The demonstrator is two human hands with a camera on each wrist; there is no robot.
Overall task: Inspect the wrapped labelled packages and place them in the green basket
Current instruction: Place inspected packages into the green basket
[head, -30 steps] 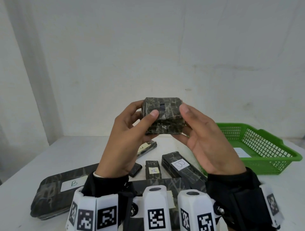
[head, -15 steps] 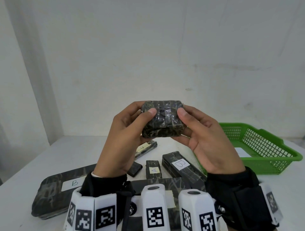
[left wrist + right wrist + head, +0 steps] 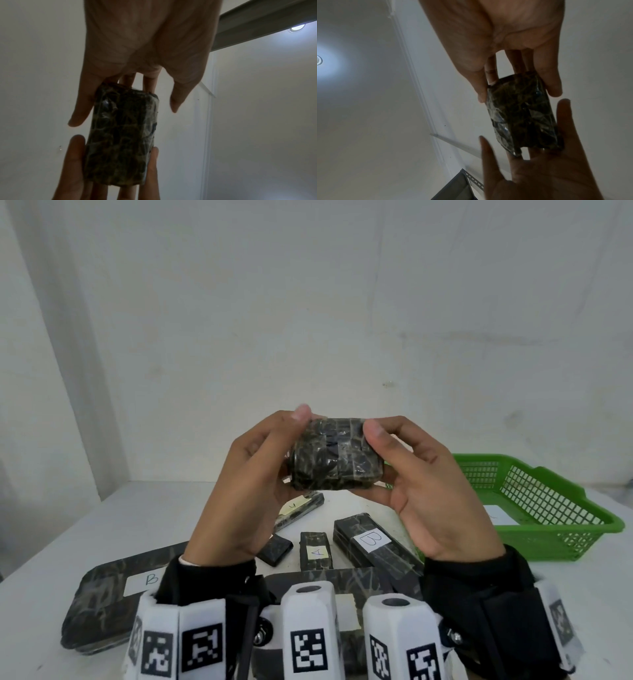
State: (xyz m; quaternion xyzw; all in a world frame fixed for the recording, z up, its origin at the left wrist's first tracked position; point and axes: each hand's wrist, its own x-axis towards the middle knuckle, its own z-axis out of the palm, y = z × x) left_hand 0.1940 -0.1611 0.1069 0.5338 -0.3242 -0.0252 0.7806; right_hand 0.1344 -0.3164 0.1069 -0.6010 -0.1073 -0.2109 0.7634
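Observation:
I hold a small block-shaped package (image 3: 335, 460) in dark camouflage wrap and clear tape up in front of me, above the table. No label shows on the face turned to me. My left hand (image 3: 294, 453) cups its left end with the fingers behind and the thumb raised at the top edge. My right hand (image 3: 380, 463) grips the right end, thumb on the top corner. Both wrist views show the package (image 3: 121, 138) (image 3: 522, 116) held between the two hands. The green basket (image 3: 555, 542) stands on the table at the right.
Below my hands lie several wrapped packages: a large flat one marked B (image 3: 113, 594), a small one marked A (image 3: 317, 549), a long one marked B (image 3: 373, 546) and a slim one (image 3: 301, 508). A white label (image 3: 498, 515) shows inside the basket.
The package has been turned between my hands, so its broad taped face now points at me. My left thumb has lifted from its front to the top edge.

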